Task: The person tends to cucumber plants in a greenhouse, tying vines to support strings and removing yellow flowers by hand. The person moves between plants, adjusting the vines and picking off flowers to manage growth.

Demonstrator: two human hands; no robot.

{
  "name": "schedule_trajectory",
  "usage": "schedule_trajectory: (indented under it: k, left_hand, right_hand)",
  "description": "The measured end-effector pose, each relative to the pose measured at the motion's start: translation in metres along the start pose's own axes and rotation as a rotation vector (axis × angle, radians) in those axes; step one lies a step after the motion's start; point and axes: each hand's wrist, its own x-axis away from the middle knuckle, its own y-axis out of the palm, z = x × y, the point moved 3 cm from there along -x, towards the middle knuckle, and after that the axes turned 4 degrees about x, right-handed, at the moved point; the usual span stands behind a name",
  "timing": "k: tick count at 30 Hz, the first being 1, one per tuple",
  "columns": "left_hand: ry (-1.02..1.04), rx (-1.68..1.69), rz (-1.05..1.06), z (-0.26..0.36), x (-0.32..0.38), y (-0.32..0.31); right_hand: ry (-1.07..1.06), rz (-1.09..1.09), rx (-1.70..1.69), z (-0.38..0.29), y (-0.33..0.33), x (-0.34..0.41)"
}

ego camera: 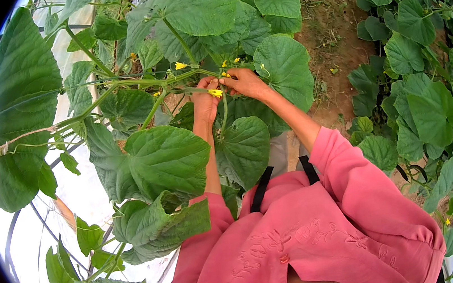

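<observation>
A thick green cucumber vine stem [141,83] runs across in front of me and ends at my fingers. My left hand [205,105] pinches the vine near its tip from below. Close against it on the right, my right hand [247,83] has thumb and forefinger closed on the same spot; the exact contact is partly hidden by the fingers. A yellow flower [216,93] overlaps my left hand, with a slim green part behind it. Another yellow flower [180,65] stands above the stem. One broad leaf [244,150] hangs below my hands between the forearms.
A large leaf [19,111] and a length of twine [24,136] are at the left, before pale plastic sheeting [82,176] and dark bars. A bare soil path [324,40] lies to the right, bordered by another row of leafy plants [420,92].
</observation>
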Motion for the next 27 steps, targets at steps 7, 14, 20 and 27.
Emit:
schedule_trajectory:
  k: [7,14,20,27]
  left_hand:
    - [-0.044,-0.044,0.046,-0.003,-0.001,0.005]
    - [-0.068,-0.129,-0.028,-0.002,0.006,0.016]
    - [-0.016,-0.107,0.006,-0.003,0.001,0.006]
    - [0.075,-0.137,0.051,-0.005,0.003,0.018]
  right_hand:
    - [-0.251,0.082,0.506,-0.006,-0.006,-0.003]
    - [-0.110,0.021,0.757,0.018,-0.017,-0.018]
    - [0.147,-0.081,-0.085,0.013,-0.018,0.013]
    - [0.134,0.116,-0.940,0.008,-0.015,0.022]
